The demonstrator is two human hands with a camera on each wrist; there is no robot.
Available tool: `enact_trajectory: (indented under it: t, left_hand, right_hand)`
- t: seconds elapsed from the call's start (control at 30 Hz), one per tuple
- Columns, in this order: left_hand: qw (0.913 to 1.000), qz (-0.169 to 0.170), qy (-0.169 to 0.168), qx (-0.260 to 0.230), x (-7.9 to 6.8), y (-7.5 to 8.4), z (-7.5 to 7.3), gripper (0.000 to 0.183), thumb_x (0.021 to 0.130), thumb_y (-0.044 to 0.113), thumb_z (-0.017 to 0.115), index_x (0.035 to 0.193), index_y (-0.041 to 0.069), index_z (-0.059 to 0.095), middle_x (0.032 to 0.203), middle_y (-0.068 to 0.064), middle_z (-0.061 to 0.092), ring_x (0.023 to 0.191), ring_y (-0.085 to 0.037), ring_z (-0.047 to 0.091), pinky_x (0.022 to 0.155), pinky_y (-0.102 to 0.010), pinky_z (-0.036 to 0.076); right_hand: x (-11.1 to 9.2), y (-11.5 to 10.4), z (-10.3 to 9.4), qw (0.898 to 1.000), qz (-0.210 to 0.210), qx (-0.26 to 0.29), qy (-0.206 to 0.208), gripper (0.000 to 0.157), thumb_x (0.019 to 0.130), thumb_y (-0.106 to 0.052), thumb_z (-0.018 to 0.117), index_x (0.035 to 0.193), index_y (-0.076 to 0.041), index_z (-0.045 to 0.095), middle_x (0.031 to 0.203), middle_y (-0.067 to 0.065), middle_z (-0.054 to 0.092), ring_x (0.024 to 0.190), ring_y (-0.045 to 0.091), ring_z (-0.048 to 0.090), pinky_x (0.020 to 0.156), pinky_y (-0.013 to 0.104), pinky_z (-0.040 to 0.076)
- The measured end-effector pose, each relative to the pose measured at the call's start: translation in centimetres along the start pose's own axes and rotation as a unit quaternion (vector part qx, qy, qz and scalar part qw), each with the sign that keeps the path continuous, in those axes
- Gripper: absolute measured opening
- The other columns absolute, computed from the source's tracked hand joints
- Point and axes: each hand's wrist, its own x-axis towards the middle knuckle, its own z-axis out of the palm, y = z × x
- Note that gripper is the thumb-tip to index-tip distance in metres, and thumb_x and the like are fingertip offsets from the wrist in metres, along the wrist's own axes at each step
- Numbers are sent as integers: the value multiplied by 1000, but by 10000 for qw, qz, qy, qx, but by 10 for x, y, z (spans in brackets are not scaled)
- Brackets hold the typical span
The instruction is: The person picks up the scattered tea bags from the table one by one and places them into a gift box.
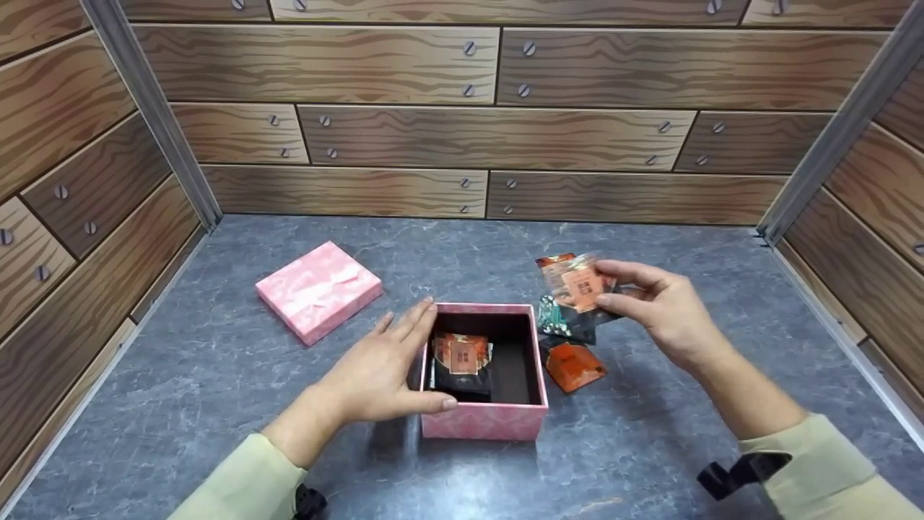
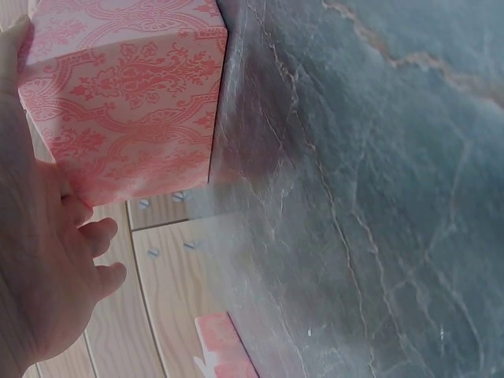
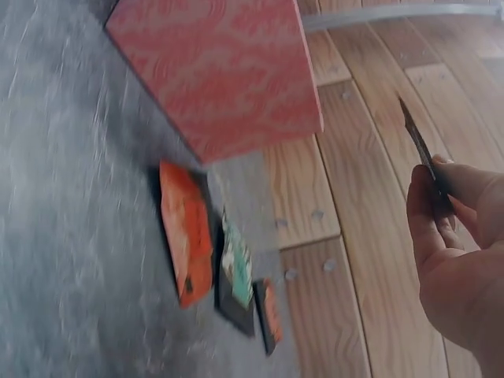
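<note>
My right hand (image 1: 675,310) pinches a small flat packet (image 1: 583,287) by its edge, thumb against fingers, raised to the right of the pink box. It shows an orange label with a dark square mark; in the right wrist view the packet (image 3: 425,153) is seen edge-on. My left hand (image 1: 379,368) rests along the left side of the open pink patterned box (image 1: 482,422), fingers extended toward the back corner and thumb on the front rim. Inside, at the left, lies a black packet (image 1: 462,357) with a similar orange label. The box's right part shows its dark floor.
Right of the box lie an orange packet (image 1: 575,367), a green-and-black packet (image 1: 554,318) and another orange-topped packet (image 1: 554,258), partly covered by the held one. A pink lid (image 1: 319,289) sits at the back left. Wood-patterned walls (image 1: 404,133) enclose the grey marbled table (image 1: 238,383).
</note>
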Motion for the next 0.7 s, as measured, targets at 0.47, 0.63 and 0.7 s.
enact_trajectory:
  t: [0.47, 0.63, 0.7]
  left_hand:
    - [10000, 5, 4, -2, 0, 0, 0, 130, 84, 91, 54, 169, 1, 13, 176, -14, 14, 161, -26, 20, 128, -57, 19]
    - [10000, -7, -29, -2, 0, 1, -1, 130, 84, 91, 53, 169, 1, 12, 177, -13, 13, 161, -25, 20, 128, -57, 19]
    - [10000, -13, -43, -15, 0, 1, -1, 130, 84, 91, 53, 169, 1, 12, 177, -13, 12, 161, -25, 19, 129, -56, 19]
  right_hand:
    - [-6, -20, 51, 9990, -93, -170, -400, 38, 93, -10, 83, 130, -3, 76, 111, 14, 78, 88, 18, 74, 77, 30, 64]
    - [-7, -16, 70, 9939, -559, -635, -709, 32, 96, -14, 81, 127, -6, 78, 122, 12, 77, 96, 18, 75, 83, 30, 63]
    - [-7, -13, 78, 9888, -865, -896, -819, 32, 96, -14, 80, 127, -5, 78, 121, 10, 77, 97, 17, 74, 83, 27, 62]
